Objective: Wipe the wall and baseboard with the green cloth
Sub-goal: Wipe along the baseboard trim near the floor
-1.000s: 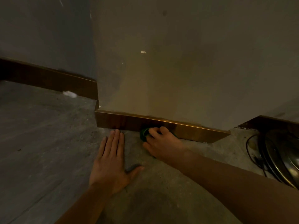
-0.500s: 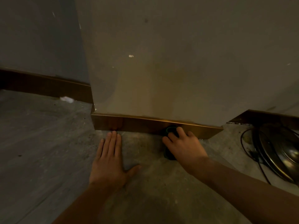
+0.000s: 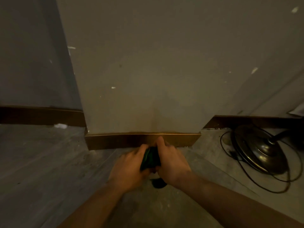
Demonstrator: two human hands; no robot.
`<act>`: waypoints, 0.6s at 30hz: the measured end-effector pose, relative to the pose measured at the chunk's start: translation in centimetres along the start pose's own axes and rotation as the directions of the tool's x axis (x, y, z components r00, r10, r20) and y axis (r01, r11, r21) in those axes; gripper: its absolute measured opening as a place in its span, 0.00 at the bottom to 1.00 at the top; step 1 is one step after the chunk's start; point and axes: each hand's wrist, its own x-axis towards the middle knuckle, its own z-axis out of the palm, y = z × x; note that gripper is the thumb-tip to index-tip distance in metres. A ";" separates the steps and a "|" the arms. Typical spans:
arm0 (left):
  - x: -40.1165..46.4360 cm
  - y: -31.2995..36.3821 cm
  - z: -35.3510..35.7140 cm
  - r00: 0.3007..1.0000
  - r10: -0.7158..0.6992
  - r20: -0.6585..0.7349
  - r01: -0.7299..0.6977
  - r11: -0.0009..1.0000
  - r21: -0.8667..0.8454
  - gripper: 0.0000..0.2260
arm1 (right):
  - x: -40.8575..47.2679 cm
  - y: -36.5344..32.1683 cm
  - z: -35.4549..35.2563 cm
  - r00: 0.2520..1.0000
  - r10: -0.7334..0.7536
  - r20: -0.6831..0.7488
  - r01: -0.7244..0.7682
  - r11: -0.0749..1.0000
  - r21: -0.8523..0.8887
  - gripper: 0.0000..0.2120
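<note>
– Dim grey floor (image 3: 49, 170), brown baseboard (image 3: 115, 141) under the wall (image 3: 148, 79). Where's the green cloth (image 3: 150, 158)?
– Bunched between left hand (image 3: 130, 168) and right hand (image 3: 172, 163), both closed on it, just before the baseboard.
– Refold to a clean face, then press flat.

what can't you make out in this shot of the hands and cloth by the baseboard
Head view only:
- Green cloth: mostly covered by left hand and right hand; its shape is unclear.
- Baseboard: the middle of its lower edge is behind the fingers.
- Cord: ends lost in dim light.
- Dirt on wall: too dark to judge.
</note>
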 end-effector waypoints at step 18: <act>3.8 12.0 -10.1 0.908 0.416 0.052 -0.415 0.876 0.246 0.12 | -6.6 3.2 -14.4 0.991 -0.027 -0.134 -0.015 0.951 -0.308 0.20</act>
